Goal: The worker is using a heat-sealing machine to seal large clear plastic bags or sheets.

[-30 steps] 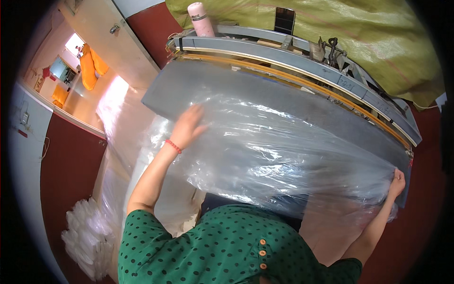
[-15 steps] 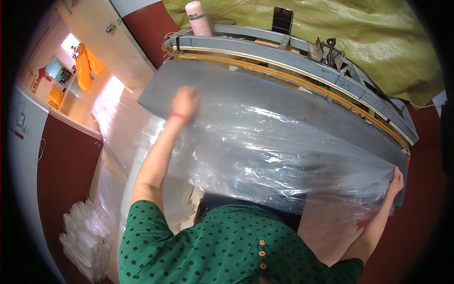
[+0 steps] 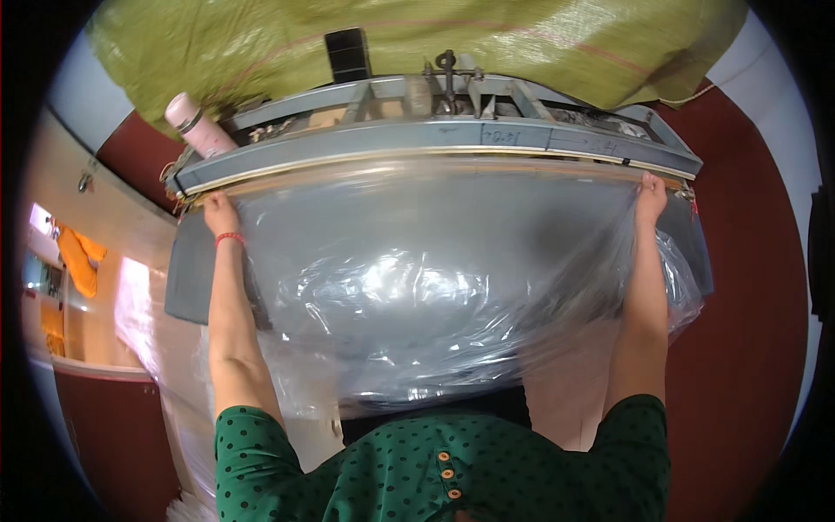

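A wide sheet of clear plastic film point(image 3: 417, 287) lies over the grey work table point(image 3: 193, 278), shiny and wrinkled toward me. My left hand point(image 3: 221, 216) is closed on the film's far left corner. At the far right corner my right hand point(image 3: 650, 200) pinches the film too. Between the two hands the far edge is pulled fairly straight, close along the metal sealing frame point(image 3: 417, 139). Loose film hangs over the table's near edge and bunches beside my right forearm.
On the frame's left end stands a pink bottle point(image 3: 198, 123). A dark phone-like slab point(image 3: 348, 56) leans behind it against a yellow-green woven sheet point(image 3: 557, 35). A metal clamp point(image 3: 448, 83) sits mid-frame. An open door point(image 3: 104, 187) is at left.
My left hand has moved to the far left and gripped the film. My right hand has carried its corner up to the frame. The view has turned, bringing the frame level.
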The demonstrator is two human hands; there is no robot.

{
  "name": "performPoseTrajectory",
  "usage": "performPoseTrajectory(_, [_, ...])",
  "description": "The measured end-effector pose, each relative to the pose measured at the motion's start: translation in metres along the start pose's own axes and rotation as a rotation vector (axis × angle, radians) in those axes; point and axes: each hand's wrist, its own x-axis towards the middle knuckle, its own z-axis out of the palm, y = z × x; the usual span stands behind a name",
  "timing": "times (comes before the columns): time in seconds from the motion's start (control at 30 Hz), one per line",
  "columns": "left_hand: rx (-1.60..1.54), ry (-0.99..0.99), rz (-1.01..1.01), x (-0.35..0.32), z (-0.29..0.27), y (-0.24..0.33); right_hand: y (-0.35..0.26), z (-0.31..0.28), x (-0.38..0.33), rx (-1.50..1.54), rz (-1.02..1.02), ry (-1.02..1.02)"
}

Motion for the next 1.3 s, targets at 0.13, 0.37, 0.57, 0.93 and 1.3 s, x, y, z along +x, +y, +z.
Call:
performPoseTrajectory(0.13, [-0.237,-0.065,-0.085,0.004,0.006,-0.001,-0.001,-0.002,0.005,-0.123,-0.007,0.101])
performPoseTrajectory(0.37, [-0.437,-0.009,-0.263,0.014,-0.001,-0.009,-0.028,0.003,0.0,-0.152,0.086,0.199])
performPoseTrajectory(0.57, [-0.378,-0.038,-0.275,0.034,-0.02,-0.046,-0.048,0.008,-0.007,0.019,0.188,0.119])
performPoseTrajectory(0.93, [-0.175,-0.026,0.057,-0.094,-0.195,0.071,-0.087,-0.189,-0.1,-0.918,-0.147,0.579])
performPoseTrajectory(1.3, [0.042,-1.505,0.631,-0.387,-0.164,0.071,-0.089,-0.193,-0.122,0.504,0.398,0.176])
